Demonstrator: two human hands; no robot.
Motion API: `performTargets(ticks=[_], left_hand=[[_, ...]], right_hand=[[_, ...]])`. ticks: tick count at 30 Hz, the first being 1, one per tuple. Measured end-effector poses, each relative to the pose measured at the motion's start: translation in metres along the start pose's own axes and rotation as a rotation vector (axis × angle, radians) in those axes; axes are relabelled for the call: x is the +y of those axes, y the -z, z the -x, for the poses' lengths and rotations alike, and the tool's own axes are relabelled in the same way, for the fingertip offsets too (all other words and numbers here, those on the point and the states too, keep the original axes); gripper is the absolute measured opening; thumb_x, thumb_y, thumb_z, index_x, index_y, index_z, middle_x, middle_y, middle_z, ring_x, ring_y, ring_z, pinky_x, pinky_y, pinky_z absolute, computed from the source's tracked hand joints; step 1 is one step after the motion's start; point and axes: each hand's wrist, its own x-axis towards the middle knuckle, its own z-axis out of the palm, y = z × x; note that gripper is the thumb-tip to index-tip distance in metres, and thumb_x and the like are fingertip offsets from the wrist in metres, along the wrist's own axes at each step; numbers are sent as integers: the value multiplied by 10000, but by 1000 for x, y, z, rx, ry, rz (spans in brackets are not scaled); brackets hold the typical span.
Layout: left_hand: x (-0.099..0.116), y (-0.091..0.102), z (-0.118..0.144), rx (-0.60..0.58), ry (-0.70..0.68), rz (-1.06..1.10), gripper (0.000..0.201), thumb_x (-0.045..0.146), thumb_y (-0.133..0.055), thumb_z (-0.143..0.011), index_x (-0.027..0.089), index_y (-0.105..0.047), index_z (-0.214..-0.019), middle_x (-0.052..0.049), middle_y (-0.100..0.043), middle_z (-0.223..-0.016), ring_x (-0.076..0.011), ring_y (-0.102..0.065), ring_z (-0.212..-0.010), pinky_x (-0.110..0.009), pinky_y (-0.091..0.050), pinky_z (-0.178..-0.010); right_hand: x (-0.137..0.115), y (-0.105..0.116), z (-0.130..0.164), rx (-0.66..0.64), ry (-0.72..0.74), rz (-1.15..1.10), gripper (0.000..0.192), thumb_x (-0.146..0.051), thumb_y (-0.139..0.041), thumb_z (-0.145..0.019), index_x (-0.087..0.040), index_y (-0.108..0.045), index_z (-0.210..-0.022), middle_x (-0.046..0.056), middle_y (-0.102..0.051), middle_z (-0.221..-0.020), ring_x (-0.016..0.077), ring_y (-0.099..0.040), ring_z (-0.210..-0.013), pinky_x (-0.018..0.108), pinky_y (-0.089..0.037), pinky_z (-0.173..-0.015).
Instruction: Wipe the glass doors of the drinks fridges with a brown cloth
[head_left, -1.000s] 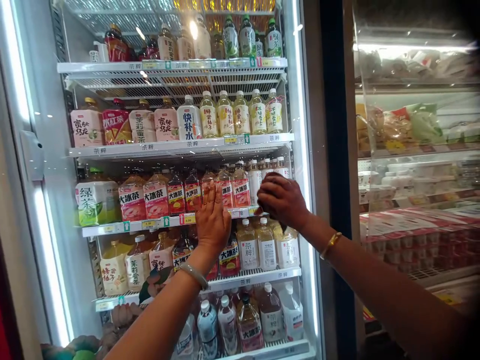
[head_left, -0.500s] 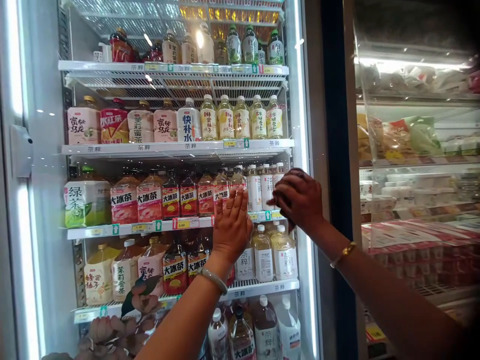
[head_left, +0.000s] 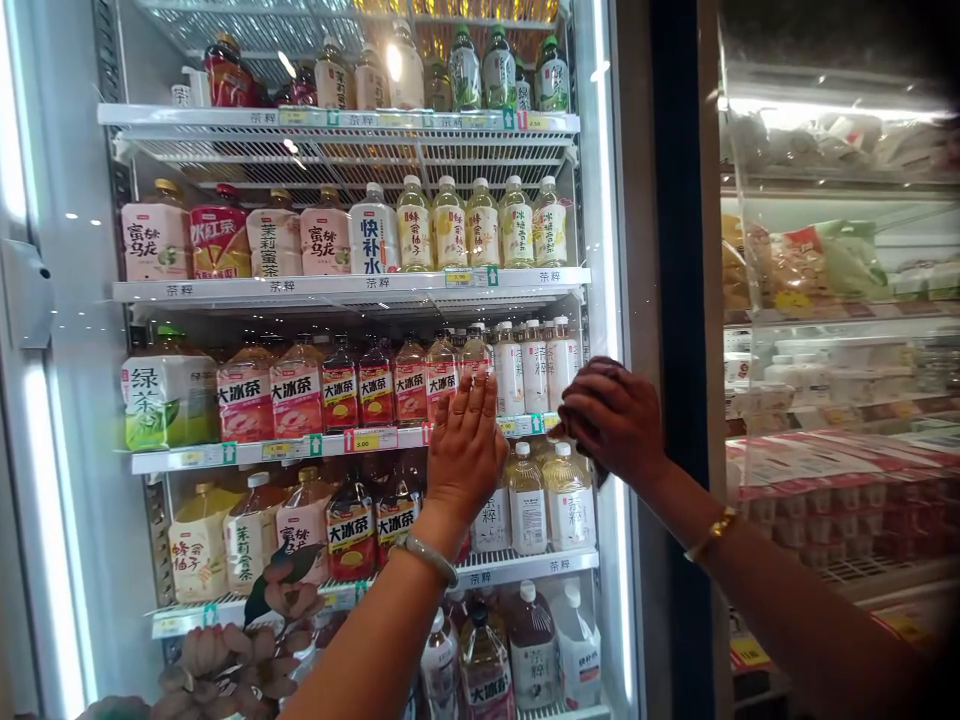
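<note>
My left hand (head_left: pixel 468 440) lies flat against the glass door of a lit drinks fridge, fingers stretched upward and close together. Behind it, through the glass, stand bottles of tea with red labels (head_left: pixel 442 375). My right hand (head_left: pixel 619 420) is curled around a dark, crumpled cloth (head_left: pixel 600 468), which pokes out above and below the fingers. It is at the right side of the door, near the bright light strip. Clear bottles with white labels (head_left: pixel 535 370) stand on the shelf just left of it. The palm side of my right hand is hidden.
Shelves of bottled drinks (head_left: pixel 371 235) fill the fridge, with price strips along their edges. Pink-grey flower decorations (head_left: pixel 225 660) show at the lower left. A dark upright post (head_left: pixel 679 250) divides this fridge from another chiller with packaged food (head_left: pixel 795 265) on the right.
My right hand has moved a little right and downward with the cloth. My left hand stays in nearly the same place on the glass. The view has shifted slightly.
</note>
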Motion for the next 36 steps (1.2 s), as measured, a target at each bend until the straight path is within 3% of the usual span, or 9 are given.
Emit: performTargets(ticks=[3,8,13,16,19,24,29,33,36], left_hand=[[5,0,6,17,35,18,829,195,-488,-982,169,-59,-1690,-96,-232,-1728,-229,-149,-1636,-425,-92,-1372],[10,1,26,22,11,-11,796,201,-501,-991,151,-117,-1686,-115,-323,-1693,-209,-182,-1627,-391,-64,-1367],[16,5,57,-36,-4,37,762,199,-490,-980,139,-185,-1676,-110,-338,-1693,-212,-189,-1632,-402,-57,-1367],[25,7,82,-63,33,53,735,187,-482,-983,130,-220,-1668,-117,-335,-1699,-234,-174,-1638,-437,-59,-1369],[32,7,103,-51,65,59,723,134,-473,-974,122,-245,-1660,-119,-355,-1693,-227,-166,-1640,-428,-65,-1370],[34,5,124,21,57,80,738,60,-484,-956,113,-253,-1655,-124,-386,-1674,-217,-183,-1637,-417,-98,-1368],[37,6,143,13,120,151,694,118,-498,-996,145,-272,-1652,-108,-389,-1670,-195,-182,-1636,-416,-78,-1368],[40,2,153,37,154,184,703,127,-529,-1000,167,-271,-1653,-101,-380,-1672,-189,-180,-1637,-426,-75,-1367],[40,0,153,39,159,209,695,131,-508,-1008,160,-261,-1656,-98,-343,-1693,-198,-187,-1637,-434,-68,-1365]], right_hand=[[-31,-18,-24,121,-293,1,70,-309,-726,-893,-289,-762,-950,46,-759,-1150,326,-602,-1239,512,-449,-981],[-79,-19,8,49,94,-152,106,-292,-713,-912,-327,-754,-1004,-2,-782,-1161,260,-651,-1217,485,-521,-1034],[-55,10,57,0,157,-165,83,-300,-739,-920,-314,-748,-1001,-26,-792,-1092,215,-691,-1151,427,-555,-1037],[-51,4,40,45,-89,-103,96,-283,-741,-907,-283,-758,-1001,19,-768,-1132,273,-636,-1215,472,-510,-1011],[-78,-14,16,106,-289,-107,60,-278,-731,-893,-283,-766,-942,22,-764,-1123,284,-626,-1211,484,-481,-1021],[-129,-13,53,64,20,-188,127,-265,-643,-955,-306,-762,-973,-45,-798,-1097,210,-699,-1135,429,-541,-1056],[-105,13,104,16,-22,-133,80,-308,-692,-950,-313,-769,-925,-32,-801,-1024,215,-705,-1078,418,-554,-1029],[-97,-3,75,64,-232,-24,65,-319,-737,-921,-294,-776,-966,19,-766,-1118,276,-619,-1219,477,-488,-1035],[-124,-24,61,106,-173,-22,69,-297,-747,-912,-310,-772,-974,1,-772,-1130,262,-623,-1229,480,-488,-1075]])
